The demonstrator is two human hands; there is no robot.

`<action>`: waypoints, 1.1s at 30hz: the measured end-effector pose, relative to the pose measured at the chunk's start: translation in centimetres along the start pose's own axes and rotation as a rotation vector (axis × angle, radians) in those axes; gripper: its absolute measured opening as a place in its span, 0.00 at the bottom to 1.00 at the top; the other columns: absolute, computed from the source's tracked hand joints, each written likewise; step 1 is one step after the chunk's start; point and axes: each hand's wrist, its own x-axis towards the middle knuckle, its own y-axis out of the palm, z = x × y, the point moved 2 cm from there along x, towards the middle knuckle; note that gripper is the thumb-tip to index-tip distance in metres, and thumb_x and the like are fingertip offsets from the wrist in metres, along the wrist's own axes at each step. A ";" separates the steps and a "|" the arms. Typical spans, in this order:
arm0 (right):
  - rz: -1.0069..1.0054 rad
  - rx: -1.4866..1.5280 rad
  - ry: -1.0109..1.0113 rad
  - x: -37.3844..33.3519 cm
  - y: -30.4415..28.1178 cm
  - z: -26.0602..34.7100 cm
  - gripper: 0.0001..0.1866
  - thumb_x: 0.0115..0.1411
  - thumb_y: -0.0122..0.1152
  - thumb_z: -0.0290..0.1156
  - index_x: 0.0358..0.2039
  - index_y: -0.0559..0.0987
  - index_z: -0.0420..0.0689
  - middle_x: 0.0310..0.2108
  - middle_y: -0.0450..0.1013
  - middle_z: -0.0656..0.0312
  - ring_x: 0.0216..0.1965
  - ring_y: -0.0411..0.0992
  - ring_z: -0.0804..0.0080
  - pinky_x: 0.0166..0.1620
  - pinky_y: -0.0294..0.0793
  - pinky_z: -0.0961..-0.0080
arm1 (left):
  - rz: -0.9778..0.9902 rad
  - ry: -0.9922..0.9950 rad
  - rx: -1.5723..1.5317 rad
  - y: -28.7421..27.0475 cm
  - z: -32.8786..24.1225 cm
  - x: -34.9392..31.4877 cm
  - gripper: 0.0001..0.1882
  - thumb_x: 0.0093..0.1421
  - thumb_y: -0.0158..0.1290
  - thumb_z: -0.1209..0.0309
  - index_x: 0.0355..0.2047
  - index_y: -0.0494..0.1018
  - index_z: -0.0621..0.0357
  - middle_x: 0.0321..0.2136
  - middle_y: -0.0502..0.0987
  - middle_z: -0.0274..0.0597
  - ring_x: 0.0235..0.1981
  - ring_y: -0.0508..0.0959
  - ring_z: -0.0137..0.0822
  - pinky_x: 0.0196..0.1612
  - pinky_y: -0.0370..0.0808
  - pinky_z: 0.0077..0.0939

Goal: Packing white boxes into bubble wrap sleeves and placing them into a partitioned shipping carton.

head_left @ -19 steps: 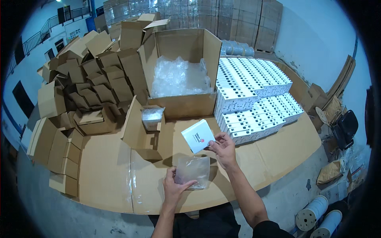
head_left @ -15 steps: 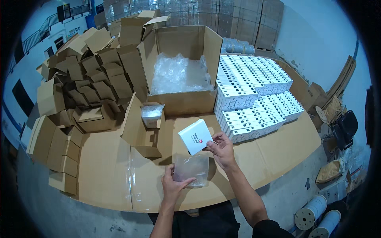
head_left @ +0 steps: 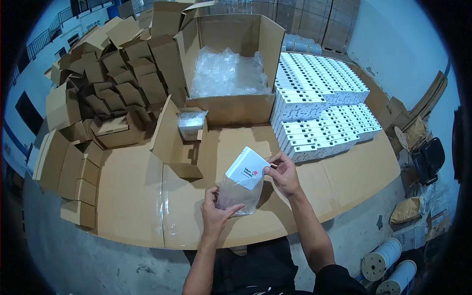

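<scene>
Presently, we hold a clear plastic bag (head_left: 241, 200) in the left hand (head_left: 216, 212), pinched between the thumb, which lies across its front, and the fingers at its left edge. With the right hand (head_left: 284, 177) we grip a flat white box (head_left: 243, 166) by its right corner, thumb and fingers pressed together on it. The white box is tilted, located at the mouth of the bag, with its lower part overlapping the bag's upper part; we cannot tell how deep it sits inside. Both hands are above the cardboard-covered tabletop (head_left: 130, 196). Just beyond the bag, to the left, we find a small open carton (head_left: 184, 170) containing clear-wrapped packets (head_left: 191, 123). Behind it stands a large open carton (head_left: 233, 109) with a heap of clear bags (head_left: 228, 73). To its right we locate stacked white boxes (head_left: 317, 115); to its left, piled brown cartons (head_left: 115, 88).
</scene>
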 end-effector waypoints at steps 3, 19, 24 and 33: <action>0.008 -0.035 -0.031 0.1 -0.1 -0.4 0.12 0.61 0.65 0.19 0.40 0.71 0.40 0.40 0.75 0.57 0.46 0.74 0.71 0.51 0.77 0.72 | -0.002 -0.020 0.040 -0.1 -0.5 -0.1 0.39 0.40 0.79 0.63 0.47 0.68 0.62 0.33 0.79 0.46 0.34 0.80 0.34 0.38 0.79 0.29; 0.159 -0.164 0.152 0.2 0.8 0.6 0.11 0.62 0.66 0.23 0.40 0.71 0.40 0.39 0.70 0.62 0.36 0.71 0.80 0.38 0.75 0.82 | 0.169 -0.196 -0.250 -0.8 -1.1 1.1 0.20 0.63 0.63 0.64 0.48 0.72 0.66 0.33 0.79 0.36 0.37 0.78 0.26 0.43 0.75 0.23; 0.189 -0.261 0.138 -0.2 0.7 1.1 0.13 0.64 0.65 0.25 0.45 0.72 0.38 0.43 0.71 0.61 0.41 0.72 0.78 0.44 0.75 0.79 | 0.349 -0.306 -0.220 0.3 -1.7 2.1 0.13 0.69 0.56 0.67 0.47 0.77 0.66 0.36 0.80 0.34 0.37 0.77 0.23 0.42 0.74 0.22; -0.028 -0.153 0.280 -4.6 3.6 -1.8 0.14 0.70 0.58 0.30 0.52 0.75 0.37 0.43 0.77 0.61 0.45 0.74 0.78 0.49 0.74 0.77 | 0.135 -0.335 -0.392 1.9 -0.9 2.2 0.14 0.68 0.58 0.69 0.47 0.77 0.67 0.38 0.81 0.37 0.40 0.78 0.24 0.46 0.74 0.23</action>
